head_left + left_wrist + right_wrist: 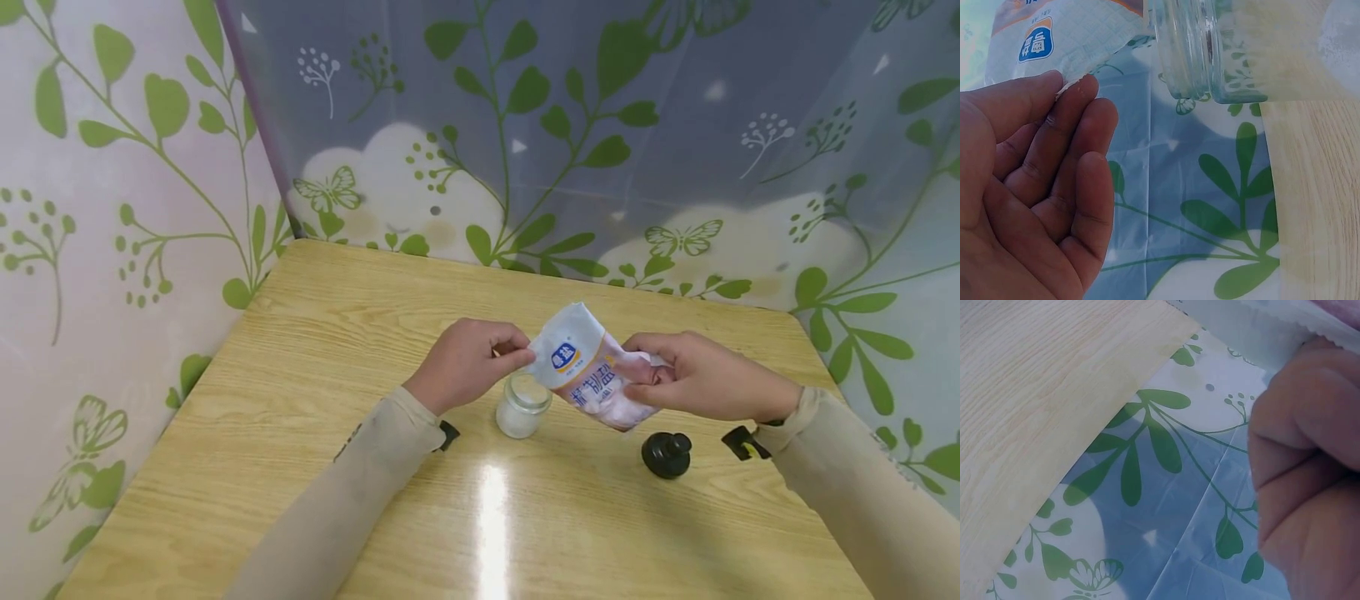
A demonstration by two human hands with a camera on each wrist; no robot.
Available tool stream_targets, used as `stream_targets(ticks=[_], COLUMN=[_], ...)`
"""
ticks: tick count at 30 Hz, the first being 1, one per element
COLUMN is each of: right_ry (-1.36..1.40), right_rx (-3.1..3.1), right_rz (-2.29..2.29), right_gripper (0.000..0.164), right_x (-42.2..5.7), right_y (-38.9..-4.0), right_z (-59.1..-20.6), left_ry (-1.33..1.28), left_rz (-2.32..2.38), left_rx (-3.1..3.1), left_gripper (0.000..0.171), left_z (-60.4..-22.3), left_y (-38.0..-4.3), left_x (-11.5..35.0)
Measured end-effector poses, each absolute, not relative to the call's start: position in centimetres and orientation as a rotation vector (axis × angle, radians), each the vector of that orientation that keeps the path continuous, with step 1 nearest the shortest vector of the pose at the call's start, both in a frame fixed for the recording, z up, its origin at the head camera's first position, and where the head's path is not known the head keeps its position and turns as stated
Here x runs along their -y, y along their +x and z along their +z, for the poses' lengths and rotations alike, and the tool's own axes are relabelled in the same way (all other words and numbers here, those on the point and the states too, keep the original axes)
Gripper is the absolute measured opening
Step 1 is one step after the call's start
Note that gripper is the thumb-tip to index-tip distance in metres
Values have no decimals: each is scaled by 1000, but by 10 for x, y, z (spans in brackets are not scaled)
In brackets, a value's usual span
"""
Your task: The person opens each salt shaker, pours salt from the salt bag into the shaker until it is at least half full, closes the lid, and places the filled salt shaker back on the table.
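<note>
A white and pink salt bag [588, 371] is held tilted over the table between both hands. My left hand [471, 362] pinches its left corner between thumb and index finger; in the left wrist view the other fingers of that hand [1054, 187] curl loosely below the corner. At the bag's other end my right hand [708, 375] grips the crumpled plastic, fingers bent around it. Just under the left corner stands an uncovered glass jar [519, 417] with white grains inside. In the right wrist view, the bag's pale edge [1241, 331] runs above my fist.
A black knobbed lid [666, 456] lies on the wooden table [337, 333], to the right of the jar and below my right hand. Behind the table hangs a leaf-patterned sheet [555, 158], with a similar one at the left side.
</note>
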State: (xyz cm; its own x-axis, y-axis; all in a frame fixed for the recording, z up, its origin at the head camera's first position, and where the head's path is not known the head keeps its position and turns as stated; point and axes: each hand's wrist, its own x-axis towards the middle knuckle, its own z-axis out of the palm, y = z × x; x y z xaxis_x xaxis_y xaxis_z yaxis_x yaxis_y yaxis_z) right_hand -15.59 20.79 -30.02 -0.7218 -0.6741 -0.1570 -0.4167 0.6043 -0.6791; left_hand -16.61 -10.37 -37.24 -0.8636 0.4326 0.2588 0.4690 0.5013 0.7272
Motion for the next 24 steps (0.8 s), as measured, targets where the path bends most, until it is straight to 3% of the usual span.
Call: stream_targets(ticks=[24], right_ry=[-876], right_rx=[-2462], right_rz=[-849], right_gripper=[16], right_x=[-205], right_y=[-157], right_z=[-300], left_ry=[-816], left_rz=[-1275], left_rx=[2706], left_gripper=[12], left_z=[-373], left_y=[-166], left_x=[107])
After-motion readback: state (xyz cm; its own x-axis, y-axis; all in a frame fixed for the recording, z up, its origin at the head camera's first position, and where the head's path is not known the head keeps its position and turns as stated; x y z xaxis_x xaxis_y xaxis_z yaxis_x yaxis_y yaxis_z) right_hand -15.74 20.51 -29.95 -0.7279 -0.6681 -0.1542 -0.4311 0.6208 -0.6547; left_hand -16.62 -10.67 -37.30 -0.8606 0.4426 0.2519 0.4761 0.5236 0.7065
